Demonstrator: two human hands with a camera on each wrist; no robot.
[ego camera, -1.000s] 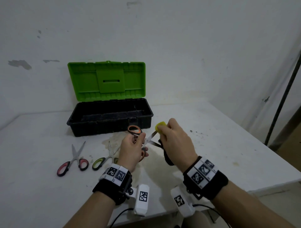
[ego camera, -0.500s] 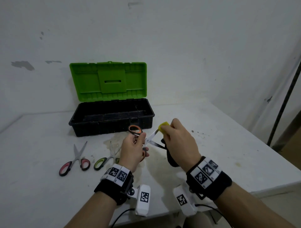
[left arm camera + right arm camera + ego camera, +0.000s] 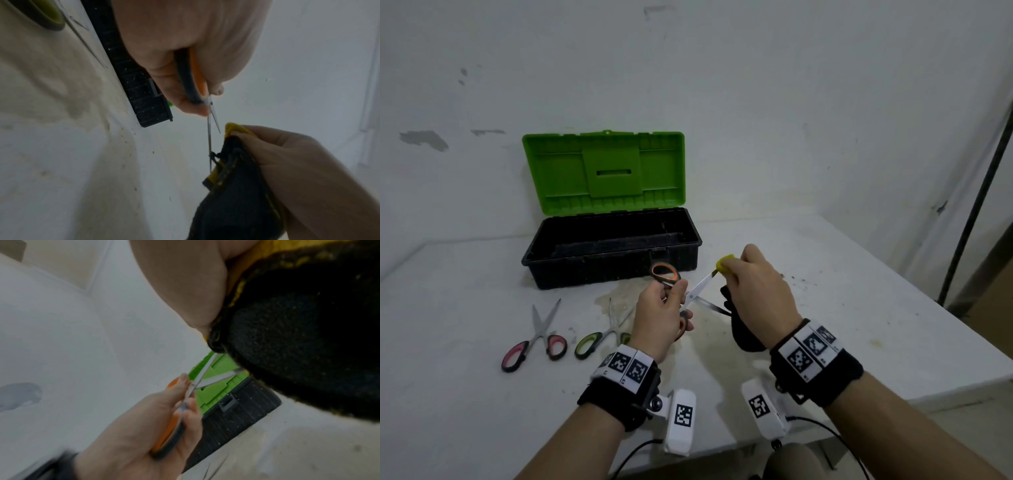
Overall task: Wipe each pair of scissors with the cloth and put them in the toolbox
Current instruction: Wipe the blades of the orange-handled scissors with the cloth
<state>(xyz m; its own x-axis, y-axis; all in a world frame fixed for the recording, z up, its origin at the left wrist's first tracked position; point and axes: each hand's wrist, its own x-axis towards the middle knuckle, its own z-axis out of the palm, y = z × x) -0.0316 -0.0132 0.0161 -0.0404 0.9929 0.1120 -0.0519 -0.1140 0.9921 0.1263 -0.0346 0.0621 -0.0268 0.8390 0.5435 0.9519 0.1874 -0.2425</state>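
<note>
My left hand (image 3: 666, 308) grips the orange-handled scissors (image 3: 663, 272) by the handles above the table, blades spread apart. My right hand (image 3: 750, 284) pinches the yellow-and-black cloth (image 3: 725, 265) around the tip of the upper blade (image 3: 700, 285). The rest of the cloth (image 3: 743, 332) hangs dark below that hand. In the left wrist view the orange handle (image 3: 197, 76) lies in my curled fingers and the cloth (image 3: 236, 194) meets the blades. The right wrist view shows the cloth (image 3: 298, 331) covering both blade tips. The black toolbox (image 3: 616, 248) stands open behind, green lid (image 3: 604, 171) raised.
Red-handled scissors (image 3: 536, 337) and green-handled scissors (image 3: 599, 335) lie on the white table (image 3: 448, 394) left of my hands, in front of the toolbox. The table's right edge drops off near a dark pole (image 3: 976, 192). A wall stands close behind.
My right hand has slid the cloth outward along the upper blade toward its tip. The left hand keeps its hold on the scissors in about the same place.
</note>
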